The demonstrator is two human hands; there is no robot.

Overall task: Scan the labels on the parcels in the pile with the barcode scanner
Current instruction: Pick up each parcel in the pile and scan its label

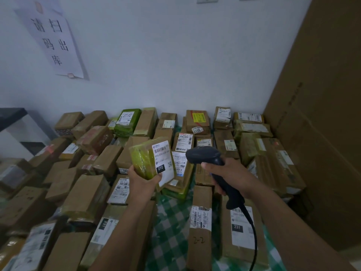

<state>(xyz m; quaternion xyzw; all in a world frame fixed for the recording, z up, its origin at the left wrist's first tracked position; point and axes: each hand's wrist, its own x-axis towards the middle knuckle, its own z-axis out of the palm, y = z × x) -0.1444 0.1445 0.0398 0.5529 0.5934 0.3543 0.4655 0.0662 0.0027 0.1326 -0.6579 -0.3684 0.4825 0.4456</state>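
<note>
The left hand (143, 181) gripped a small parcel (145, 159) wrapped in glossy yellow-green tape, raised above the middle of the pile (93, 141). Its white label (163, 156) read "010-010-L30-551", with a black patch marked "010". The right hand (230, 177) was closed around the handle of the dark barcode scanner (205, 156), whose head was just right of the label. On the checked cloth (172, 216) near its front edge, one brown box (199, 249) bore a handwritten "2-2" and another box (242, 249) a label marked "231". A wall notice (54, 42) read 请扫码出库.
</note>
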